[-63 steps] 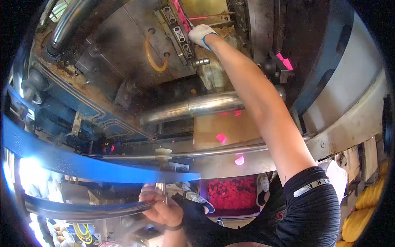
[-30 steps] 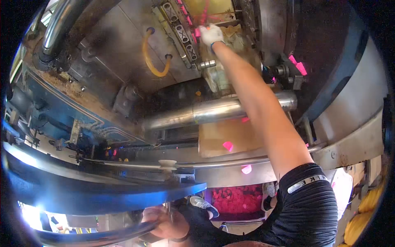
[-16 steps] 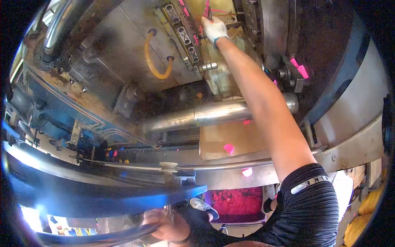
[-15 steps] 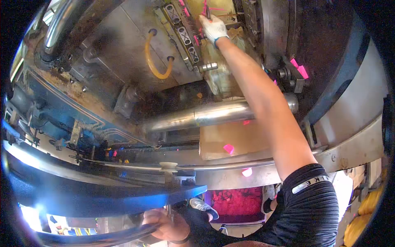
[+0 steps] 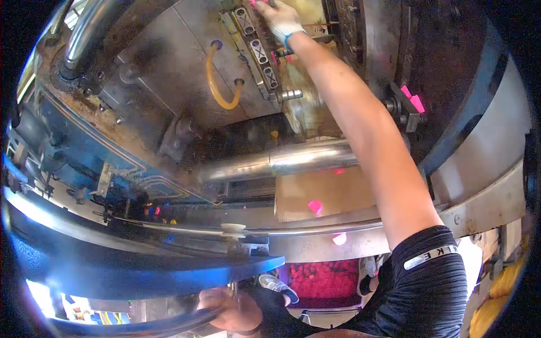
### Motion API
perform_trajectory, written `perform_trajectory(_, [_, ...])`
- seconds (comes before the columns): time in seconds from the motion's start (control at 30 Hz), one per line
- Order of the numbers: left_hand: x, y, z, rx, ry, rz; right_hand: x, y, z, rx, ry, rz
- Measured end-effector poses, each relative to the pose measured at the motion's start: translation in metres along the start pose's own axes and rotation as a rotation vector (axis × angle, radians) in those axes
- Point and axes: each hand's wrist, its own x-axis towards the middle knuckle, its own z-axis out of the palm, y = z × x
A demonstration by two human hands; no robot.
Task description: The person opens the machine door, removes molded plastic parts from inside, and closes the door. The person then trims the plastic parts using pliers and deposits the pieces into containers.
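Note:
My right hand [image 5: 282,21], in a white knit glove, reaches to the top edge of the view between the metal machine faces. Its fingers are closed, and a dark slim tool [image 5: 273,3] shows partly at them. Close to it lie a pink piece [image 5: 253,3] and the mould strip [image 5: 258,52] with X-marked openings. At the bottom, my bare left hand [image 5: 231,310] is closed around a metal handle [image 5: 234,290] by the blue door panel [image 5: 186,276]. Its fingers are partly blurred.
A thick shiny bar [image 5: 307,158] crosses below my right arm. Beneath it lies a cardboard sheet [image 5: 293,194] with a pink scrap [image 5: 315,207]. A yellow hose [image 5: 213,84] loops on the left plate. A bin [image 5: 324,279] by my feet holds pink pieces.
My right hand has moved up and left, toward the mould strip's upper end, and the tool is now mostly out of view. The left hand stays at the handle.

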Motion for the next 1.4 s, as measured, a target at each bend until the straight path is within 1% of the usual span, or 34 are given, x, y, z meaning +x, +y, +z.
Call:
perform_trajectory(0.07, [0.001, 0.006, 0.01, -0.06, -0.008, -0.012, 0.014, 0.001, -0.003, -0.243, -0.095, -0.111])
perform_trajectory(0.17, [0.003, 0.017, 0.026, -0.032, 0.034, -0.002, 0.024, 0.008, -0.013, -0.335, -0.02, -0.021])
perform_trajectory(0.2, [0.003, 0.017, 0.022, -0.036, -0.004, 0.023, 0.021, 0.008, -0.021, -0.251, -0.014, 0.147])
perform_trajectory(0.27, [0.007, 0.01, 0.015, -0.06, -0.091, 0.077, 0.033, 0.057, -0.036, -0.472, -0.04, 0.254])
perform_trajectory(0.33, [0.006, 0.0, 0.005, -0.079, -0.049, 0.062, -0.003, 0.045, -0.047, -0.418, -0.116, 0.241])
perform_trajectory(0.37, [0.006, -0.006, 0.0, -0.086, -0.029, 0.057, -0.018, 0.044, -0.055, -0.415, -0.171, 0.186])
perform_trajectory(0.4, [0.006, -0.011, -0.006, -0.095, -0.012, 0.051, -0.033, 0.044, -0.058, -0.437, -0.167, 0.191])
perform_trajectory(0.43, [0.004, -0.014, -0.009, -0.101, 0.009, 0.042, -0.046, 0.043, -0.061, -0.378, -0.21, 0.235])
perform_trajectory(0.5, [0.003, -0.014, -0.011, -0.746, 0.183, -0.055, -0.062, 0.051, -0.063, -0.215, -0.273, 0.291])
perform_trajectory(0.53, [0.002, -0.012, -0.011, -1.383, 0.348, -0.152, -0.073, 0.04, -0.06, -0.113, -0.303, 0.302])
perform_trajectory(0.57, [0.002, -0.01, -0.01, -1.672, 0.439, -0.219, -0.082, 0.027, -0.069, -0.255, -0.369, 0.275])
perform_trajectory(0.6, [0.003, -0.007, -0.009, -1.954, 0.567, -0.27, -0.084, 0.039, -0.066, -0.262, -0.345, 0.261])
perform_trajectory(0.63, [0.003, -0.005, -0.005, -1.896, 0.62, -0.278, -0.087, 0.041, -0.064, -0.182, -0.34, 0.282])
perform_trajectory(0.67, [0.004, -0.006, -0.005, -1.866, 0.624, -0.272, -0.092, 0.043, -0.064, -0.102, -0.334, 0.306])
perform_trajectory(0.7, [0.004, -0.006, -0.004, -1.835, 0.629, -0.267, -0.095, 0.04, -0.065, -0.091, -0.345, 0.315])
perform_trajectory(0.73, [0.004, -0.01, -0.006, -1.838, 0.588, -0.244, -0.095, 0.036, -0.066, -0.081, -0.36, 0.321])
perform_trajectory(0.8, [0.005, -0.009, -0.004, -1.32, 0.378, -0.132, -0.095, 0.033, -0.068, -0.091, -0.401, 0.343])
perform_trajectory(0.83, [0.006, -0.007, 0.002, -0.804, 0.211, -0.042, -0.092, 0.033, -0.069, -0.112, -0.429, 0.354])
perform_trajectory(0.87, [0.008, -0.004, 0.007, -0.526, 0.105, -0.001, -0.087, 0.032, -0.07, -0.13, -0.45, 0.366])
perform_trajectory(0.9, [0.01, -0.002, 0.012, -0.25, 0.019, 0.065, -0.079, 0.047, -0.069, -0.114, -0.483, 0.349])
perform_trajectory(0.97, [0.01, 0.002, 0.017, -0.176, -0.019, 0.099, -0.072, 0.058, -0.068, -0.121, -0.496, 0.341])
perform_trajectory(1.03, [0.01, 0.003, 0.018, -0.223, -0.02, 0.066, -0.075, 0.057, -0.069, -0.063, -0.474, 0.332])
perform_trajectory(1.13, [0.008, -0.005, 0.011, -0.274, -0.003, 0.05, -0.085, 0.059, -0.071, -0.117, -0.442, 0.313])
perform_trajectory(1.17, [0.008, -0.006, 0.008, -0.289, -0.003, 0.048, -0.091, 0.059, -0.075, -0.23, -0.406, 0.269])
perform_trajectory(1.27, [0.011, 0.008, 0.017, -0.104, -0.144, 0.14, -0.105, 0.049, -0.089, -0.449, -0.334, 0.364])
perform_trajectory(1.3, [0.011, 0.007, 0.017, -0.155, -0.106, 0.119, -0.11, 0.04, -0.095, -0.588, -0.325, 0.338])
perform_trajectory(1.4, [0.01, 0.01, 0.027, -0.134, -0.059, 0.152, -0.127, 0.047, -0.108, -0.544, -0.225, 0.229])
